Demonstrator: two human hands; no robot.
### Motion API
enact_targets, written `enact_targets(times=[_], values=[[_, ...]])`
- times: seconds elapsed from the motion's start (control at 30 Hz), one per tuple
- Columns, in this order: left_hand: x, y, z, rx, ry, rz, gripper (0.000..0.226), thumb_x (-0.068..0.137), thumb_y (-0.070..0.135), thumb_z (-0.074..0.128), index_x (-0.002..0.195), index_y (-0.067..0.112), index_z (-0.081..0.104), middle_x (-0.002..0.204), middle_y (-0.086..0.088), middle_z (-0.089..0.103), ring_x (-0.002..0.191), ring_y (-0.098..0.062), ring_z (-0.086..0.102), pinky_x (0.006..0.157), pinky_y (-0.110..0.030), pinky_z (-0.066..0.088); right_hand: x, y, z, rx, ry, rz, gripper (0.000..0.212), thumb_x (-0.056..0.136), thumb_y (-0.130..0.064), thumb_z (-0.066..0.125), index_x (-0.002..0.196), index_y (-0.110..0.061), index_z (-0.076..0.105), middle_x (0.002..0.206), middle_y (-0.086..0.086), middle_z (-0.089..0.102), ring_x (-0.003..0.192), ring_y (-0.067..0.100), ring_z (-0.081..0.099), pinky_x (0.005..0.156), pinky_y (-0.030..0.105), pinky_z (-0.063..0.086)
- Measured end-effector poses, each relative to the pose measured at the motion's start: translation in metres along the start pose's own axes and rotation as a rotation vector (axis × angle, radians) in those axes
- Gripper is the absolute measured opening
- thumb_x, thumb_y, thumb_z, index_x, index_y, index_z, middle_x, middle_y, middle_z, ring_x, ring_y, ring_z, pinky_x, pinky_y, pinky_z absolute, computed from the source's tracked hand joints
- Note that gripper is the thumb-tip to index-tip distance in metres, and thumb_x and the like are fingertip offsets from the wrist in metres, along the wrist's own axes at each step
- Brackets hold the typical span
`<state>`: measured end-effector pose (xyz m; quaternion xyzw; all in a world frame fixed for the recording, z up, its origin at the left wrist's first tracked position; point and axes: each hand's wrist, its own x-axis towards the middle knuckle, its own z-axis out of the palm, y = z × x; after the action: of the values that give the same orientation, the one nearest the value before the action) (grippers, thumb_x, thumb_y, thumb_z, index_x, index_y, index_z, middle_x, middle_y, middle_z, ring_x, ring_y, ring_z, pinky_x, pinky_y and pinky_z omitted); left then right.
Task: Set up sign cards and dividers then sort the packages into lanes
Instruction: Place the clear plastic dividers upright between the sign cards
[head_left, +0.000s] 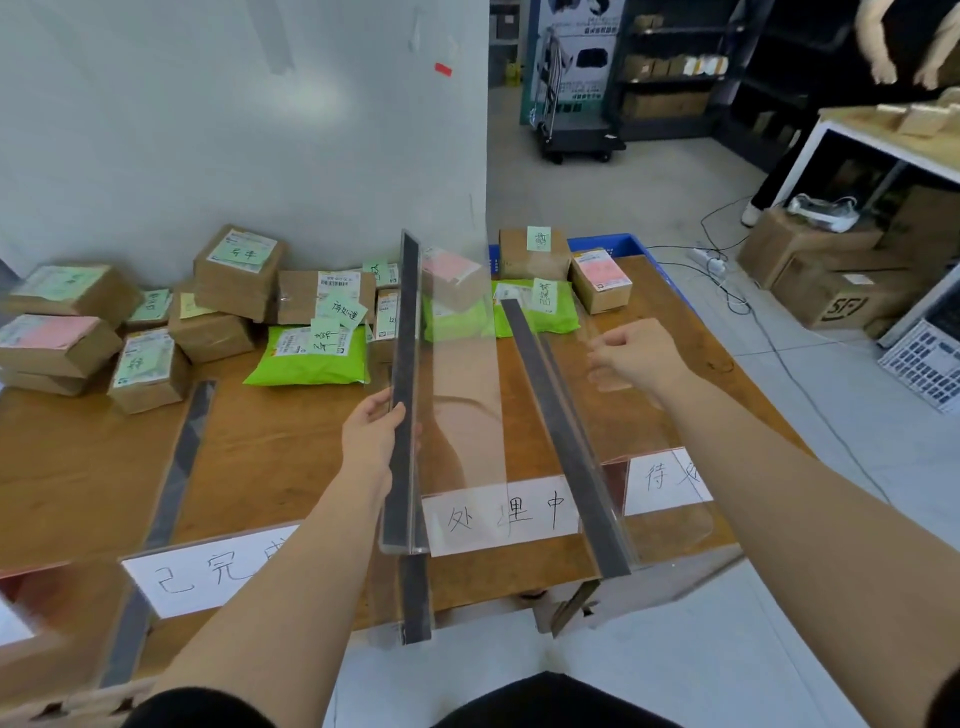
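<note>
My left hand grips a clear acrylic divider with a dark base strip, lifted above the middle of the wooden table. My right hand hovers with loosely curled fingers at the top edge of a second clear divider that stands on the table to the right. A third dark strip lies at the left. Three white sign cards stand along the front edge: the left card, the middle card and the right card. Cardboard parcels and green mailers are piled at the back.
A white wall panel rises behind the table. A blue crate sits at the back right corner. Cardboard boxes and cables lie on the floor to the right. Another person stands at a far table.
</note>
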<state>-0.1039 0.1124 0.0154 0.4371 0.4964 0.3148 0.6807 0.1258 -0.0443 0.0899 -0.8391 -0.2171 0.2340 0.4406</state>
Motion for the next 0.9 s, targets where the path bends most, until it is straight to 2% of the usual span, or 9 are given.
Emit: enact_targets(times=[0.07, 0.13, 0.23, 0.3, 0.37, 0.47, 0.53, 0.67, 0.9], values=[[0.0, 0.0, -0.001, 0.018, 0.0, 0.002, 0.029, 0.089, 0.002, 0.057, 0.117, 0.011, 0.059, 0.097, -0.013, 0.067, 0.066, -0.021, 0.067, 0.06, -0.032, 0.056, 0.0, -0.001, 0.003, 0.008, -0.009, -0.024, 0.006, 0.081, -0.003, 0.067, 0.081, -0.008, 0.069, 0.089, 0.015, 0.069, 0.075, 0.026, 0.068, 0.075, 0.037, 0.06], [0.001, 0.0, -0.003, 0.028, 0.008, 0.0, 0.031, 0.088, 0.003, 0.059, 0.118, 0.013, 0.059, 0.105, -0.015, 0.067, 0.081, -0.028, 0.064, 0.073, -0.039, 0.054, 0.0, -0.003, 0.007, 0.038, -0.054, -0.017, 0.011, 0.082, 0.001, 0.064, 0.076, -0.008, 0.066, 0.088, 0.02, 0.069, 0.067, 0.023, 0.068, 0.071, 0.036, 0.06], [0.003, 0.0, -0.005, 0.02, 0.017, 0.001, 0.028, 0.088, 0.002, 0.058, 0.113, 0.014, 0.061, 0.095, -0.009, 0.068, 0.073, -0.023, 0.064, 0.073, -0.038, 0.054, -0.001, -0.004, 0.014, 0.003, -0.088, -0.012, 0.01, 0.082, 0.007, 0.059, 0.089, 0.007, 0.067, 0.082, 0.02, 0.065, 0.041, 0.007, 0.062, 0.048, 0.021, 0.056], [0.003, -0.001, -0.005, 0.027, 0.025, -0.003, 0.026, 0.089, 0.003, 0.058, 0.11, 0.018, 0.062, 0.091, -0.005, 0.068, 0.073, -0.022, 0.064, 0.074, -0.039, 0.055, 0.0, 0.001, 0.016, -0.028, -0.068, -0.007, 0.014, 0.081, 0.008, 0.059, 0.092, 0.012, 0.067, 0.078, 0.018, 0.064, 0.037, 0.006, 0.06, 0.046, 0.021, 0.056], [0.004, -0.003, -0.005, 0.026, 0.019, 0.0, 0.026, 0.089, 0.003, 0.058, 0.109, 0.018, 0.062, 0.09, -0.006, 0.068, 0.073, -0.022, 0.064, 0.073, -0.038, 0.055, 0.002, 0.006, 0.014, -0.053, -0.042, -0.003, 0.014, 0.08, 0.008, 0.059, 0.091, 0.012, 0.067, 0.078, 0.018, 0.064, 0.04, 0.009, 0.062, 0.051, 0.027, 0.059], [0.003, -0.004, -0.001, 0.024, 0.011, 0.007, 0.023, 0.089, 0.003, 0.058, 0.107, 0.018, 0.061, 0.085, -0.007, 0.067, 0.066, -0.022, 0.063, 0.06, -0.032, 0.054, 0.007, 0.009, 0.009, -0.125, -0.001, -0.018, 0.013, 0.08, 0.006, 0.057, 0.084, 0.008, 0.069, 0.083, 0.02, 0.067, 0.062, 0.028, 0.068, 0.068, 0.041, 0.06], [0.002, -0.005, 0.005, 0.013, 0.0, 0.002, 0.023, 0.089, 0.003, 0.058, 0.107, 0.017, 0.061, 0.081, -0.007, 0.067, 0.062, -0.022, 0.062, 0.058, -0.033, 0.054, 0.009, 0.01, 0.008, -0.188, 0.027, -0.043, 0.013, 0.08, 0.003, 0.056, 0.079, 0.005, 0.069, 0.079, 0.02, 0.069, 0.071, 0.033, 0.069, 0.074, 0.045, 0.059], [0.0, -0.008, 0.015, 0.011, -0.023, -0.004, 0.022, 0.089, 0.003, 0.058, 0.106, 0.017, 0.061, 0.077, -0.008, 0.066, 0.06, -0.023, 0.061, 0.058, -0.034, 0.053, 0.009, 0.012, 0.01, -0.301, 0.048, -0.078, 0.018, 0.079, -0.001, 0.054, 0.08, 0.006, 0.07, 0.079, 0.023, 0.071, 0.072, 0.034, 0.07, 0.073, 0.046, 0.059], [-0.001, -0.013, 0.025, 0.042, -0.044, -0.008, 0.026, 0.089, 0.004, 0.058, 0.113, 0.013, 0.06, 0.077, -0.009, 0.066, 0.061, -0.023, 0.061, 0.06, -0.035, 0.052, 0.01, 0.014, 0.004, -0.49, 0.054, -0.12, 0.017, 0.083, -0.005, 0.054, 0.075, 0.0, 0.068, 0.081, 0.016, 0.068, 0.075, 0.029, 0.067, 0.075, 0.038, 0.058]])
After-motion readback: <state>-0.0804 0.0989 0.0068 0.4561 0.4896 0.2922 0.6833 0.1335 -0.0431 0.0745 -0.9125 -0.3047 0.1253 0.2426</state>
